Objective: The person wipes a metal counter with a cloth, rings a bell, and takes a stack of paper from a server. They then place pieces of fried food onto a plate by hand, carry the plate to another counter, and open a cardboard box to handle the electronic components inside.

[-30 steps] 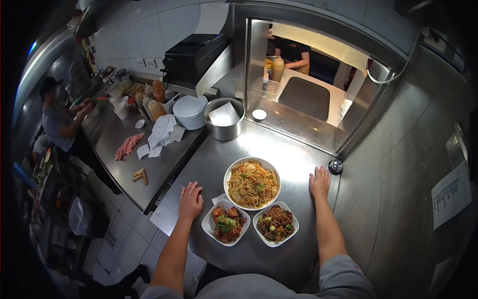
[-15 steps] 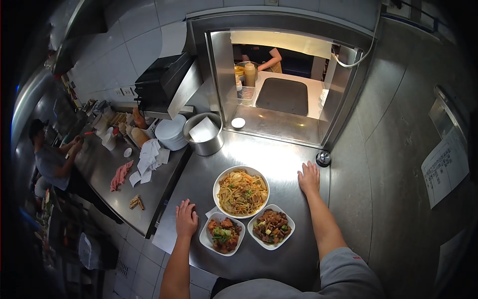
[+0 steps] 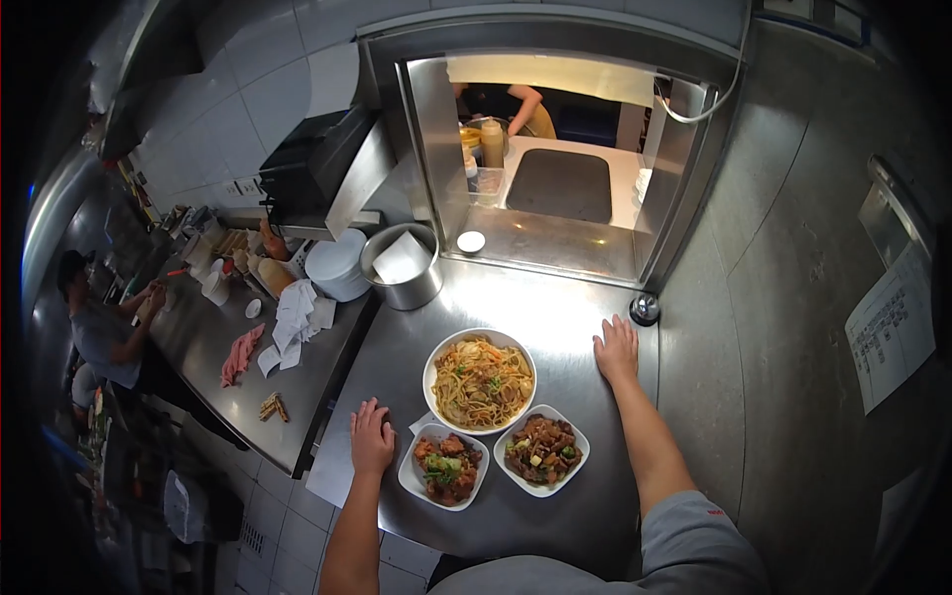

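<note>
My left hand [image 3: 372,436] lies flat on the steel counter [image 3: 585,496], fingers spread and holding nothing, left of a square white bowl of saucy meat with greens [image 3: 443,468]. My right hand [image 3: 617,351] rests open on the counter's right side, just below a small round metal bell [image 3: 645,309]. Between the hands stands a round white bowl of noodles [image 3: 480,381]. A second square bowl of meat and vegetables [image 3: 541,450] sits below it to the right. Neither hand touches a bowl. A slip of white paper [image 3: 423,421] shows beside the left square bowl.
A metal pot [image 3: 405,266] and stacked plates [image 3: 337,264] stand at the back left. Behind is a pass-through window with a dark mat [image 3: 561,185], bottles and a person's arm [image 3: 526,107]. Another person [image 3: 104,327] stands at the far left, beside a side counter [image 3: 248,392].
The view has shifted slightly. Beyond the window, the person's arm has moved a little and is more bent. Both my hands remain in place on the counter.
</note>
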`<state>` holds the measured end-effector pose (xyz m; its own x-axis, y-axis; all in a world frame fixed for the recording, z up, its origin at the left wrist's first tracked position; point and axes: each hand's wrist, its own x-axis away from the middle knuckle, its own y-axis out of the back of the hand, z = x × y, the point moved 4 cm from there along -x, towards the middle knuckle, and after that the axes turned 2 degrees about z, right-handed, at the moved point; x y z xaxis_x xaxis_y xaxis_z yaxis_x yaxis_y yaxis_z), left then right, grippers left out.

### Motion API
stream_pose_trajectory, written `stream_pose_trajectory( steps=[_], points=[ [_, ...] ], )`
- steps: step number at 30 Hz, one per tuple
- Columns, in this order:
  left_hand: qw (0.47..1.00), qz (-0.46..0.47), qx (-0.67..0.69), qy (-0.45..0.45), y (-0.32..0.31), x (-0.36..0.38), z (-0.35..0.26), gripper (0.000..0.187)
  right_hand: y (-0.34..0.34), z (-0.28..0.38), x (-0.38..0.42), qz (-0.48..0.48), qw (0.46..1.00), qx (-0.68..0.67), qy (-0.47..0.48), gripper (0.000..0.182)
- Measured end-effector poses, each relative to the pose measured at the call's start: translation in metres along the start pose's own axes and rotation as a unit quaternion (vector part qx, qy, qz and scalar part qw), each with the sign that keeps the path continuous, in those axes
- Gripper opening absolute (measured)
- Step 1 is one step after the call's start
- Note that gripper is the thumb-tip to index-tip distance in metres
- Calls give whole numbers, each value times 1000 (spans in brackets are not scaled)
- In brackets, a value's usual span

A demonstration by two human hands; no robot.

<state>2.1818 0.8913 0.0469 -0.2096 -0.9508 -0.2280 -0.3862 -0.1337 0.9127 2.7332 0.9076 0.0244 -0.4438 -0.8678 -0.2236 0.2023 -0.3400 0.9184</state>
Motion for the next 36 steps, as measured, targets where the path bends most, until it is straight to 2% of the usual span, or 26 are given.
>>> stream_pose_trajectory(
  steps=[7,18,22,25,29,36],
  points=[
    [1000,2,-5,4,-1,-1,2,32,7,0,-2,-1,1000,-24,11,51],
    [1000,-16,1,-1,-3,-4,3,33,0,1,-5,2,1000,16,13,53],
    [999,-43,22,-14,2,-6,0,32,-14,-7,-5,-37,996,72,46,53],
    [999,-48,19,-5,3,-3,5,30,-9,-5,-9,-67,994,38,78,44],
    [997,-68,12,15,7,2,8,31,-5,-1,-8,-5,997,52,61,48],
    [998,-58,-1,-1,9,3,9,32,-5,4,-6,9,997,65,44,48]
  ],
)
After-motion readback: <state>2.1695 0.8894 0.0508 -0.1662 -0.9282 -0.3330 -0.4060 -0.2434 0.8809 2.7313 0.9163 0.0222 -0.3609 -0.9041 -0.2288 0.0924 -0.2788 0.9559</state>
